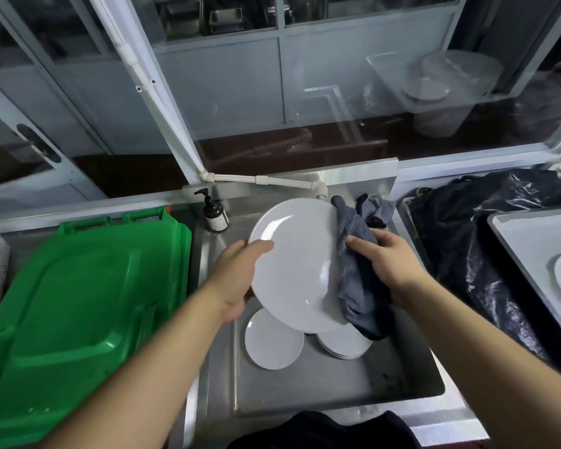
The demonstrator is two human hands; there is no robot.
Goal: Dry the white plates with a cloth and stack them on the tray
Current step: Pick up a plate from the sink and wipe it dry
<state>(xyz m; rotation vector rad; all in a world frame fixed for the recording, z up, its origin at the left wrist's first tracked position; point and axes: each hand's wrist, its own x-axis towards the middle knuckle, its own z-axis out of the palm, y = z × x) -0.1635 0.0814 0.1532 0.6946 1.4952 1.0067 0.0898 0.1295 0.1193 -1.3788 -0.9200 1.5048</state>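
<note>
- Pump bottle [215, 212], brown, at the sink's back corner: carries a pale label whose print is too small and blurred to read.
- No other lettering legible.

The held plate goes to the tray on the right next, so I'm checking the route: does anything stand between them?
Nothing solid blocks it. Between the plate and the tray lies black plastic sheeting, low enough to pass over.

**Kitchen sink corner, glass partitions behind**

Steel sink [305, 384] set in a steel counter; white pipe [266, 180] along its back edge. Green plastic bin lid [78, 306] at left, black plastic bag [486, 241] at right. White-framed glass panels [337, 76] behind, dim reflections.
</note>
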